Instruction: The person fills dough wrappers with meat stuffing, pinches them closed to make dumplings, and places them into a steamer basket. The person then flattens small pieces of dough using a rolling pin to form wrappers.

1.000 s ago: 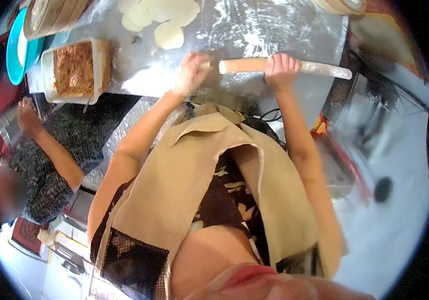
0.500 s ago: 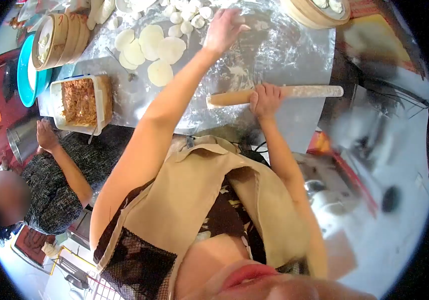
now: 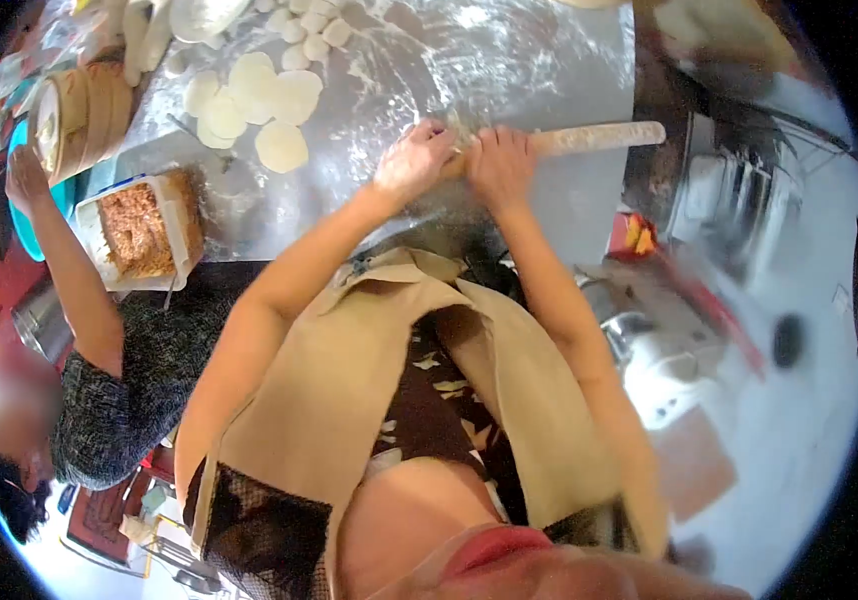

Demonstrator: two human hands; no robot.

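My right hand [image 3: 502, 160] is closed over a wooden rolling pin [image 3: 604, 137], whose floured end sticks out to the right. Close beside it on the left, my left hand [image 3: 417, 160] has its fingers curled at the pin's near-left part. What those fingers hold is hidden and blurred. Both hands are over the front part of the floured metal table [image 3: 579, 90]. Several flat round dough sheets [image 3: 282, 146] lie to the left of my hands, some overlapping. Behind them is a group of small dough balls [image 3: 316, 47].
A tub of brown filling [image 3: 137, 230] stands at the table's left front. Bamboo steamers [image 3: 74, 118] and a teal basin [image 3: 27, 225] are beyond it. A co-worker's hand [image 3: 27, 180] is raised by the basin. A white appliance [image 3: 664, 375] stands lower right.
My left hand has come back from near the dough balls to beside my right hand. My right hand has shifted slightly left with the pin. The co-worker's hand has moved up towards the steamers.
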